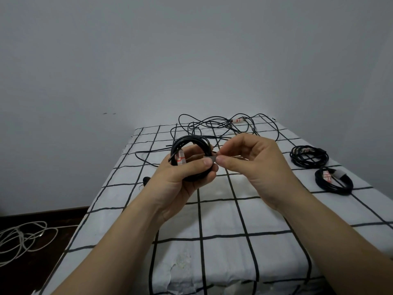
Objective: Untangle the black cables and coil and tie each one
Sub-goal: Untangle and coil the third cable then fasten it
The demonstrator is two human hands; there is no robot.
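Observation:
My left hand (pixel 182 173) grips a coiled black cable (pixel 192 143) above the bed, fingers curled round the bundle; a red-and-white tag shows inside the coil. My right hand (pixel 251 160) pinches the end of a small grey tie strap (pixel 213 160) that sits on the coil's right side. A tangle of loose black cables (pixel 223 126) lies at the far end of the bed, with a red-and-white plug in it. Two coiled black cables lie at the right: one (pixel 309 159) farther away, one (pixel 333 180) with a grey tie round it nearer.
The bed (pixel 212 252) has a white cover with a black grid. A plain wall rises behind it. On the dark floor at the lower left lies a loose white cable (pixel 23 239). A small black object (pixel 146 179) sits at the bed's left edge.

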